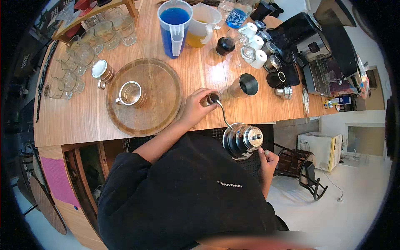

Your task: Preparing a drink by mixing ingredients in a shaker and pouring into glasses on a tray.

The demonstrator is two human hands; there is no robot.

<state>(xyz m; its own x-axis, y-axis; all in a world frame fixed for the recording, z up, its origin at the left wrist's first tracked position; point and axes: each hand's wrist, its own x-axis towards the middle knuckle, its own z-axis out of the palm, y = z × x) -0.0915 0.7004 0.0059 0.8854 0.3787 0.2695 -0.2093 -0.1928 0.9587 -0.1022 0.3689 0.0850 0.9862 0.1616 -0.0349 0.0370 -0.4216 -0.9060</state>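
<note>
Near the front edge of the wooden counter, my left hand (197, 107) is closed around a small glass (206, 100) with something dark inside. My right hand (267, 161) grips a shiny gooseneck kettle (242, 140) on its handle side, the handle itself mostly hidden. The kettle's thin spout (223, 113) reaches to the mouth of the small glass; whether liquid flows cannot be told. Left of my hands lies a round wooden tray (156, 97), with a ribbed glass mug (131, 94) on it. A metal tumbler (245, 86) stands to the right of the small glass.
Another ribbed mug (103, 72) touches or nearly touches the tray's left rim. Several clear glass cups (84, 54) fill the left back. Pitchers of blue (175, 31) and yellow liquid (200, 34) stand at the back. White cups (256, 42), jars and an espresso machine (309, 50) occupy the right.
</note>
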